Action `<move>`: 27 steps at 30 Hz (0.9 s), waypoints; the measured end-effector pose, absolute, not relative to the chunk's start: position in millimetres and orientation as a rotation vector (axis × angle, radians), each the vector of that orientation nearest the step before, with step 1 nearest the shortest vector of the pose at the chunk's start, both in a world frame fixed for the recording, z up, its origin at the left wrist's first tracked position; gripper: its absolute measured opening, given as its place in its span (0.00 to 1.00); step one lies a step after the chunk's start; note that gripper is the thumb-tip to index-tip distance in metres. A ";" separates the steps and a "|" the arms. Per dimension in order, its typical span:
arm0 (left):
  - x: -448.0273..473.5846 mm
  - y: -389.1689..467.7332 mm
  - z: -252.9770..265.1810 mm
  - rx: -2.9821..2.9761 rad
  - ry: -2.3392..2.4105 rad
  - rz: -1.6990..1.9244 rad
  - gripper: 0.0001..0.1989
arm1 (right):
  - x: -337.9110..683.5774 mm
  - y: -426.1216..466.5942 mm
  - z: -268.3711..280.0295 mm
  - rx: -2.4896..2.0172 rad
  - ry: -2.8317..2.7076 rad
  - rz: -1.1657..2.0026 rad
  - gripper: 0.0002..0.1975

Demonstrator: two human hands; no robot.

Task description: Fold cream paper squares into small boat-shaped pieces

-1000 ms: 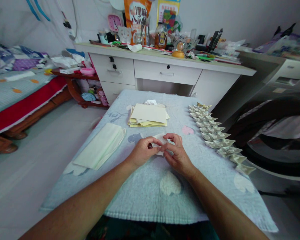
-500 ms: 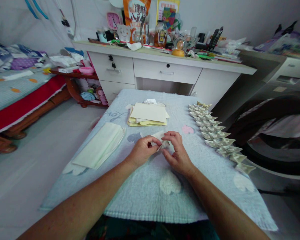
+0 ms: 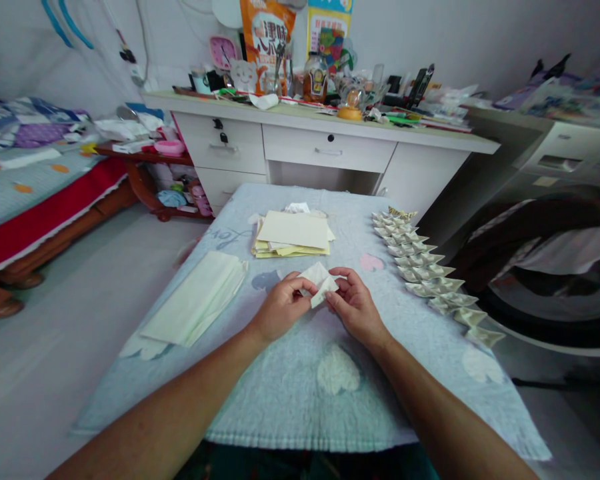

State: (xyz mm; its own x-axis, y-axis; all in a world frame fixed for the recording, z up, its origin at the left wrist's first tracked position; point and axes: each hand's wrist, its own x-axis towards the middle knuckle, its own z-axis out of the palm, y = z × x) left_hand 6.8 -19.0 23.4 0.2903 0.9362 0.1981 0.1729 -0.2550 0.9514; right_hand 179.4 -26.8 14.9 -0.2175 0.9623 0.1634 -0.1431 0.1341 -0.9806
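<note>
Between my hands is a small folded piece of white paper, with creases and a raised flap facing me. My left hand pinches its left side between thumb and fingers. On the right edge, the thumb and fingers of my right hand are closed on the same paper. A row of folded paper boats runs along the table's right side. Beyond my hands lies a stack of cream and yellow paper sheets. To the left rests a pile of long pale green-white sheets.
A light blue cloth with heart prints covers the table. Behind it stands a white desk crowded with jars, bags and small items. A washing machine is at the right, a bed at the left.
The paper between my fingers has turned and opened out, showing more of its flat white face. My right fingers have curled in onto its edge. The view has shifted slightly.
</note>
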 end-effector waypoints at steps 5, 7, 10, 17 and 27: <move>5.9 -25.0 28.4 1.709 0.937 1.028 0.09 | 178.9 -25.7 15.9 -0.886 -1.294 1.275 0.19; 8.4 -25.8 28.4 1.740 1.005 1.020 0.11 | 178.3 -25.4 15.3 -0.889 -1.289 1.267 0.19; 12.2 -25.4 26.9 1.764 1.111 1.052 0.10 | 177.7 -25.3 14.0 -0.874 -1.284 1.275 0.19; 11.8 -25.1 26.7 1.809 1.157 1.115 0.02 | 177.8 -26.2 14.2 -0.847 -1.293 1.289 0.17; 11.4 -24.7 22.4 1.851 1.171 1.151 0.09 | 178.1 -26.4 14.9 -0.840 -1.314 1.306 0.19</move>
State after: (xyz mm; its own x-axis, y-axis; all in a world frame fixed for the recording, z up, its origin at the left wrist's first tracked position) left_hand 11.4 -24.7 22.4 0.2137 0.9200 0.3284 0.3438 -0.3855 0.8563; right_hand 178.1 -26.4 14.9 -0.2000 0.9603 0.1945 -0.1887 0.1571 -0.9694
